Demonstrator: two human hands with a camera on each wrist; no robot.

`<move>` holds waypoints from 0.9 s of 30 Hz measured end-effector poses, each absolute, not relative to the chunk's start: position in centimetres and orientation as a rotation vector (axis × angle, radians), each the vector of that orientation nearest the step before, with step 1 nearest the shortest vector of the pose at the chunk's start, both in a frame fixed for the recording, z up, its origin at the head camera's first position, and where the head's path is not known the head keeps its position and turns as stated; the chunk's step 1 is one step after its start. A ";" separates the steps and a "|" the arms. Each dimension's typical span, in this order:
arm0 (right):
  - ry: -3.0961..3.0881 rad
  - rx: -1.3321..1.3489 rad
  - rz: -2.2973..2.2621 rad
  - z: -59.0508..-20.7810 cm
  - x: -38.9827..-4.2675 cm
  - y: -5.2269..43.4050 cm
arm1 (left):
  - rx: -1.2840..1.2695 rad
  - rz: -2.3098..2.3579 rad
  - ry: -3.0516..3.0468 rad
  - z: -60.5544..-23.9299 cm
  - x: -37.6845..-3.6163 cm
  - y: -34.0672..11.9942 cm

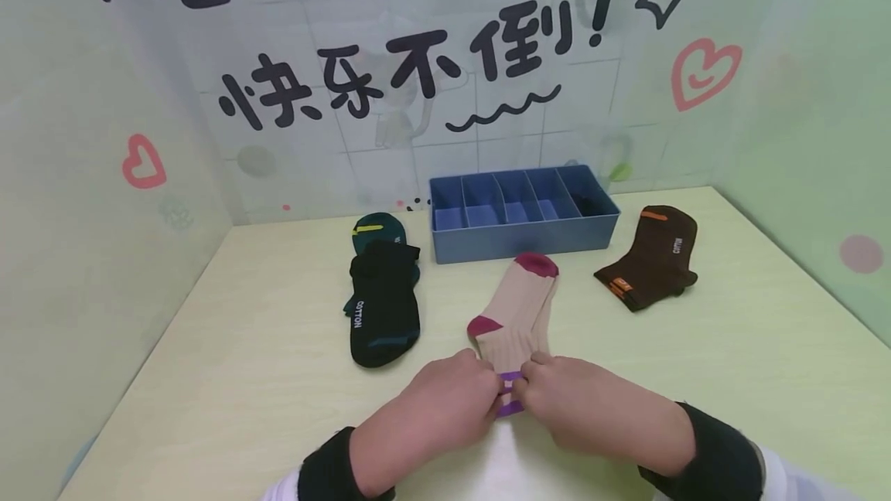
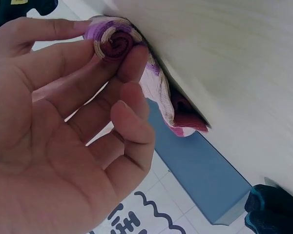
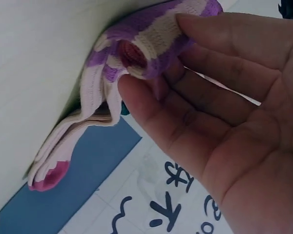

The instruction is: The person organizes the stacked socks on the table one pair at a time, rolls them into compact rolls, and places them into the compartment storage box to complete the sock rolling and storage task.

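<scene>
Pale wooden counter [image 1: 731, 377] | blue plastic divided organiser tray [image 1: 524, 234] at far centre | beige ribbed sock pair with magenta toe and purple cuff [image 1: 518, 311] lying near centre, cuff end rolled | left hand [image 1: 445, 408] and right hand [image 1: 592, 404] both pinching the roll.

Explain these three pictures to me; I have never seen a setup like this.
No machine here: a person works with bare hands, wearing three cameras. The wide picture comes from the head; the two close ones come from the wrists. On the table lie a beige sock, a dark sock pile, a brown sock and a blue tray. The left hand and right hand both pinch the beige sock's purple end, which is rolled up.
</scene>
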State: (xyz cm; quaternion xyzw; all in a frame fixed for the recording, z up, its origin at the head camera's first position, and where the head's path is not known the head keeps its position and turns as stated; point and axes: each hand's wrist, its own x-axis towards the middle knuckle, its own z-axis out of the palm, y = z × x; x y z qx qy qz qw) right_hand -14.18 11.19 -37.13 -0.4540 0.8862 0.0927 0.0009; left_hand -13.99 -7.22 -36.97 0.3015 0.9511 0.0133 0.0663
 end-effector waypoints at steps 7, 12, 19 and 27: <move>2.734 -1.179 -0.071 -36.8 -15.5 11.5 | 0.965 0.089 2.919 -37.2 -14.3 -7.2; 2.737 -1.191 -0.107 -36.8 -15.8 11.6 | 1.001 0.040 2.965 -37.1 -14.5 -6.9; 2.747 -1.250 -0.161 -36.9 -16.0 11.7 | 1.059 -0.052 2.992 -37.2 -14.5 -6.8; 2.823 -1.327 0.071 -37.1 -15.5 11.4 | 1.080 -0.095 3.000 -37.4 -14.5 -7.0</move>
